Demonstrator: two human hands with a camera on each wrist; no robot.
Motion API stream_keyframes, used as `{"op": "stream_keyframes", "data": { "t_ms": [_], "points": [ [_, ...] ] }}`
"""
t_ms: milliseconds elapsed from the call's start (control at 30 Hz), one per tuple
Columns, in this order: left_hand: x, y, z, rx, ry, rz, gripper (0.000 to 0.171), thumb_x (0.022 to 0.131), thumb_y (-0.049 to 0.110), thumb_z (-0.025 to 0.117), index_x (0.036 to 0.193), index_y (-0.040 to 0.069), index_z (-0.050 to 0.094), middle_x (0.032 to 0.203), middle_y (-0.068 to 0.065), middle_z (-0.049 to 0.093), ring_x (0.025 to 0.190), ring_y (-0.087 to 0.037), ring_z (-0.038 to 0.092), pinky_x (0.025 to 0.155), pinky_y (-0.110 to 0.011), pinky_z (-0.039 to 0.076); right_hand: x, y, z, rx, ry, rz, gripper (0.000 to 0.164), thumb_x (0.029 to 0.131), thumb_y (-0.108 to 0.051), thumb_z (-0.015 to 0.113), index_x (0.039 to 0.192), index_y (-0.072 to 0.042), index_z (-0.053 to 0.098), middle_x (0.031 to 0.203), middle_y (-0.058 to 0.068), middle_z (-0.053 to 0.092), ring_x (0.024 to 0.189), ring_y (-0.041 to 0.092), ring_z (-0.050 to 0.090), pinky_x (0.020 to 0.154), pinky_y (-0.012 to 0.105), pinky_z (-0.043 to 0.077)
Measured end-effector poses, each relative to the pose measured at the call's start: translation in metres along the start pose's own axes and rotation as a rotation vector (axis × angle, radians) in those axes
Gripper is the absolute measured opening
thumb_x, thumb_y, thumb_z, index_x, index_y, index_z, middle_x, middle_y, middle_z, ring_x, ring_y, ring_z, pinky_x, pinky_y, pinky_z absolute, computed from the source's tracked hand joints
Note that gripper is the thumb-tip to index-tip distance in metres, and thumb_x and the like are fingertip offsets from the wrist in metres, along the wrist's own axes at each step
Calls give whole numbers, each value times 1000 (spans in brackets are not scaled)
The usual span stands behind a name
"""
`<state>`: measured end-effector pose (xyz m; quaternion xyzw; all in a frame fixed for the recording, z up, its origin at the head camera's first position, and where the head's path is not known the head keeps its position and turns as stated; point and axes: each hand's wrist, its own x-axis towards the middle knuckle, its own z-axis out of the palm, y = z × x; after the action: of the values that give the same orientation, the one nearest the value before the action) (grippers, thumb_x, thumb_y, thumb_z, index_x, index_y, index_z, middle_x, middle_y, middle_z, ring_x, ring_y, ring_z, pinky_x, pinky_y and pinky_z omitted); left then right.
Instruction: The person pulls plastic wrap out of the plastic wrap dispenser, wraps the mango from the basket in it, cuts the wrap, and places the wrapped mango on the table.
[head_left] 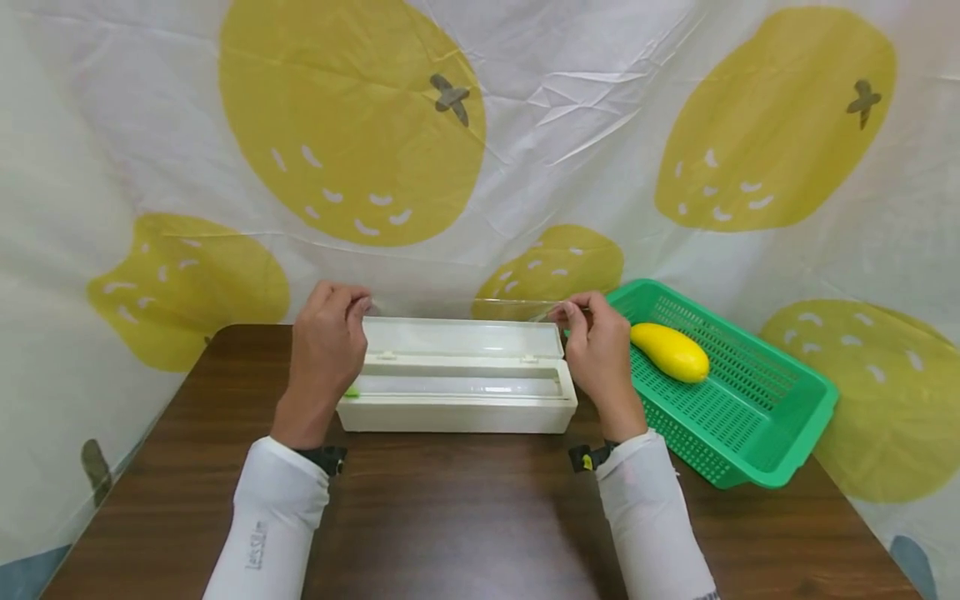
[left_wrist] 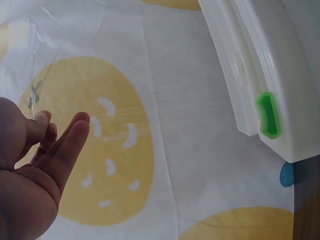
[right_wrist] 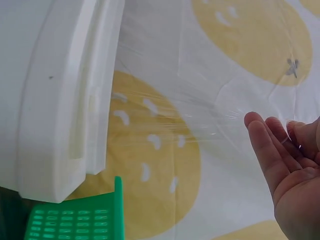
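A white cling film dispenser (head_left: pixel 457 418) lies on the dark wooden table, its lid (head_left: pixel 465 337) tipped back. Inside, the roll is partly visible, and a green slider (left_wrist: pixel 270 115) sits at the box's left end. Clear cling film (right_wrist: pixel 215 120) stretches thinly above the lid between both hands. My left hand (head_left: pixel 326 354) pinches one corner of it between thumb and forefinger, beyond the box's left end. At the right end, my right hand (head_left: pixel 600 358) pinches the opposite corner, its other fingers held fairly straight.
A green plastic basket (head_left: pixel 813 400) stands right of the box, close to my right hand. It holds a smooth yellow elongated fruit (head_left: pixel 670 352). Behind the table (head_left: pixel 457 517) hangs a white cloth (head_left: pixel 555 125) with yellow fruit prints.
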<state>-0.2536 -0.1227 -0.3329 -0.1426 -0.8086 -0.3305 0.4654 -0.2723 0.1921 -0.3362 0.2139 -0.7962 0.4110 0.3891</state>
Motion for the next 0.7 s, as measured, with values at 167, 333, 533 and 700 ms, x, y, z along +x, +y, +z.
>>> {"op": "stream_keyframes", "data": {
  "t_ms": [167, 333, 533, 700],
  "points": [
    [4, 0, 2, -8, 41, 10, 14, 92, 1, 65, 90, -10, 72, 83, -24, 61, 77, -36, 61, 67, -53, 55, 6, -2, 1, 22, 31, -3, 13, 98, 2, 54, 95, 12, 61, 88, 27, 75, 77, 30, 72, 69, 50, 62],
    [9, 0, 3, -18, 79, 19, 13, 92, 0, 65, 90, -10, 72, 83, -25, 61, 77, -37, 61, 66, -53, 55, 10, -4, 2, 48, 58, 0, 13, 98, 2, 54, 95, 12, 61, 89, 27, 76, 78, 30, 73, 69, 49, 62],
    [17, 4, 2, -31, 123, 43, 12, 91, -1, 64, 89, -10, 72, 81, -25, 62, 76, -37, 62, 68, -54, 54, 16, -7, 1, 80, 83, -4, 13, 98, 3, 54, 96, 14, 61, 89, 29, 75, 78, 31, 73, 69, 48, 62],
    [23, 8, -1, -36, 133, 50, 13, 92, -1, 64, 90, -10, 73, 81, -25, 61, 76, -37, 62, 66, -54, 54, 23, -11, -1, 78, 100, -2, 15, 99, 0, 54, 97, 14, 60, 90, 29, 75, 79, 30, 73, 72, 46, 62]
  ]
}}
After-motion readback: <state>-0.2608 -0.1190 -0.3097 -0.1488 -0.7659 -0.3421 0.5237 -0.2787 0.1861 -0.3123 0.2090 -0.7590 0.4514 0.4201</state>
